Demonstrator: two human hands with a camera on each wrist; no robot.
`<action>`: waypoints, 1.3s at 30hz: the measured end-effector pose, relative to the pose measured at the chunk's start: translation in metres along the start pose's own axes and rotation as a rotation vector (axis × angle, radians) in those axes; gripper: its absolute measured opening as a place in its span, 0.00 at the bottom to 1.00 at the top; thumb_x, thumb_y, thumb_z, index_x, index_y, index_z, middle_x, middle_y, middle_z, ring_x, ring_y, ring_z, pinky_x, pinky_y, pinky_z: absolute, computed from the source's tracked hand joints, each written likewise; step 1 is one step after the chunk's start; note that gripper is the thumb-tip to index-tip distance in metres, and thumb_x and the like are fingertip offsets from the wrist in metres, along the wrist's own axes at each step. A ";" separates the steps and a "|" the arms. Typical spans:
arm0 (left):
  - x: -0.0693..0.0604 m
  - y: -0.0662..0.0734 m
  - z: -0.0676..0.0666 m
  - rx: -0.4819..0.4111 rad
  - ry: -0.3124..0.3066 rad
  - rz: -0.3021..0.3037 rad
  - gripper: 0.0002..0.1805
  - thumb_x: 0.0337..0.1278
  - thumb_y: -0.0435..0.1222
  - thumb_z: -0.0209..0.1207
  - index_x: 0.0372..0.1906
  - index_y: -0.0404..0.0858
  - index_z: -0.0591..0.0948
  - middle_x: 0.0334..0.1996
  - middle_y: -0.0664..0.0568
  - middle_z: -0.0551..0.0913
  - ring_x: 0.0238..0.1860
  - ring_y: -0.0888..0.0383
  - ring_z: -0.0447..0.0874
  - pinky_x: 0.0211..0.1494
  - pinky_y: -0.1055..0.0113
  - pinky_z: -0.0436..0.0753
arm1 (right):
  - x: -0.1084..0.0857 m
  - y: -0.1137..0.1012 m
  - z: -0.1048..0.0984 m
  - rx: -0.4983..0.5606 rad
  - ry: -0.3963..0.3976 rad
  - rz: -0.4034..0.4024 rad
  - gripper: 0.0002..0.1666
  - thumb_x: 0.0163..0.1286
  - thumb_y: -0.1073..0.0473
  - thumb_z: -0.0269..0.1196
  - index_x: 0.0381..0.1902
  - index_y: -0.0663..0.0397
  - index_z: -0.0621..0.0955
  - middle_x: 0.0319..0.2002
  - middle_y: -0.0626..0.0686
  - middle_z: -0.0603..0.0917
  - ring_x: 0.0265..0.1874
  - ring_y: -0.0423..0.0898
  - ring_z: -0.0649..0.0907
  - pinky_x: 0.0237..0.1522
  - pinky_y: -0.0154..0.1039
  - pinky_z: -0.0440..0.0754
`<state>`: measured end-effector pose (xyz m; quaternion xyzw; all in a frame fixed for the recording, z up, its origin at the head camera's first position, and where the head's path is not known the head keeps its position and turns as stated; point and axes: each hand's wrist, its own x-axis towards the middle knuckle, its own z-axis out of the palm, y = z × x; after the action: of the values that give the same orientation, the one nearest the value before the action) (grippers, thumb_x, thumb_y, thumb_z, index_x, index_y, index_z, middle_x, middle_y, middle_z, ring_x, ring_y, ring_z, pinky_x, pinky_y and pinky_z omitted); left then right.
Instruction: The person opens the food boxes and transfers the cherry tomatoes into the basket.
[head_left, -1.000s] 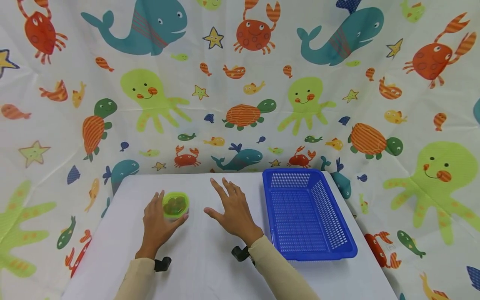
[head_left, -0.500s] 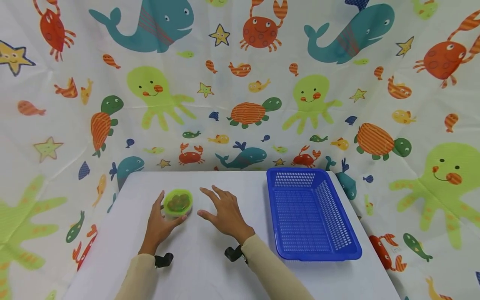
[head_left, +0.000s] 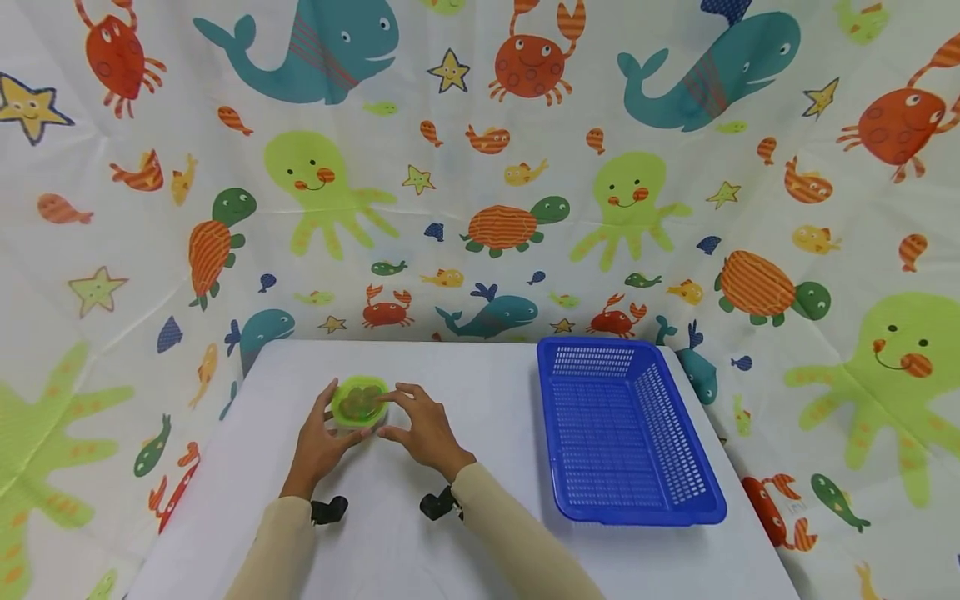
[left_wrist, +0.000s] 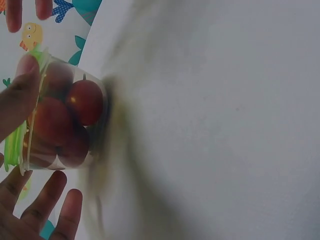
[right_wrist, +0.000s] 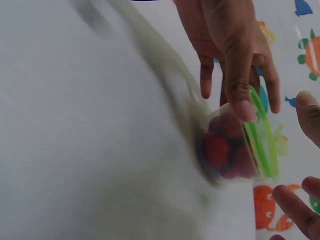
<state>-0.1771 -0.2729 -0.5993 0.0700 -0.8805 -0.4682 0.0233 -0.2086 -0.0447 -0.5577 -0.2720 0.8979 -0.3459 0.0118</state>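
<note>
A small clear plastic container (head_left: 349, 432) with a lime-green lid (head_left: 341, 414) stands at the left of the white table. Through its wall in the left wrist view show several round red fruits (left_wrist: 86, 102), perhaps tomatoes. My left hand (head_left: 317, 448) holds it from the left, thumb at the near side and fingers along the far left side. From the right, my right hand (head_left: 429, 432) reaches in with spread, slightly bent fingers. Its index finger is at the lid's right edge; whether it touches, I cannot tell. The right wrist view shows the right thumb (right_wrist: 309, 115) apart from the lid.
A blue perforated plastic basket (head_left: 637, 515) stands on the right part of the white table (head_left: 450, 550). Behind and beside the table hangs a white curtain (head_left: 450, 192) printed with sea animals. Each wrist wears a small black camera.
My right hand has moved left, from over the table's middle to the container's lid. The left hand has closed in from beside the container to hold it. The head view has shifted slightly.
</note>
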 end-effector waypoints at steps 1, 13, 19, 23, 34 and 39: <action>0.001 0.000 0.000 0.000 0.001 0.000 0.66 0.58 0.50 0.77 0.89 0.53 0.42 0.85 0.35 0.53 0.78 0.29 0.63 0.74 0.32 0.75 | 0.002 0.000 0.003 0.007 -0.004 0.010 0.32 0.70 0.41 0.71 0.71 0.27 0.78 0.78 0.48 0.73 0.76 0.47 0.75 0.71 0.57 0.77; 0.001 -0.004 0.000 0.015 0.018 0.012 0.63 0.59 0.48 0.76 0.88 0.50 0.45 0.86 0.38 0.54 0.77 0.30 0.65 0.73 0.34 0.77 | 0.013 -0.001 0.031 0.067 0.024 0.057 0.22 0.68 0.40 0.72 0.60 0.27 0.86 0.74 0.46 0.74 0.62 0.43 0.85 0.70 0.52 0.78; -0.001 -0.005 0.003 0.024 0.046 0.024 0.61 0.59 0.49 0.76 0.88 0.48 0.49 0.85 0.36 0.57 0.75 0.29 0.69 0.70 0.33 0.79 | 0.017 -0.002 0.035 0.080 0.046 0.039 0.16 0.66 0.45 0.74 0.53 0.31 0.90 0.71 0.50 0.77 0.64 0.46 0.84 0.68 0.53 0.78; 0.000 -0.006 0.006 0.044 0.070 0.041 0.60 0.59 0.50 0.76 0.88 0.45 0.51 0.84 0.36 0.58 0.73 0.30 0.71 0.68 0.33 0.80 | 0.019 -0.002 0.038 0.078 0.068 0.044 0.15 0.65 0.46 0.74 0.50 0.31 0.91 0.70 0.49 0.78 0.60 0.44 0.85 0.67 0.52 0.79; -0.002 -0.005 0.004 0.023 0.055 -0.005 0.60 0.60 0.48 0.76 0.88 0.45 0.50 0.84 0.36 0.58 0.75 0.32 0.70 0.71 0.35 0.79 | 0.022 -0.002 0.047 0.016 0.091 0.011 0.16 0.64 0.42 0.74 0.48 0.36 0.92 0.69 0.51 0.78 0.66 0.50 0.83 0.63 0.49 0.79; -0.002 -0.005 0.003 0.018 0.051 -0.008 0.60 0.60 0.49 0.76 0.88 0.45 0.50 0.85 0.38 0.57 0.75 0.33 0.69 0.71 0.36 0.79 | 0.022 -0.002 0.048 0.007 0.092 0.005 0.17 0.63 0.41 0.73 0.47 0.38 0.93 0.67 0.50 0.79 0.58 0.46 0.85 0.60 0.41 0.80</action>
<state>-0.1745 -0.2730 -0.6056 0.0857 -0.8835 -0.4584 0.0433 -0.2158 -0.0863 -0.5896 -0.2536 0.8969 -0.3612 -0.0276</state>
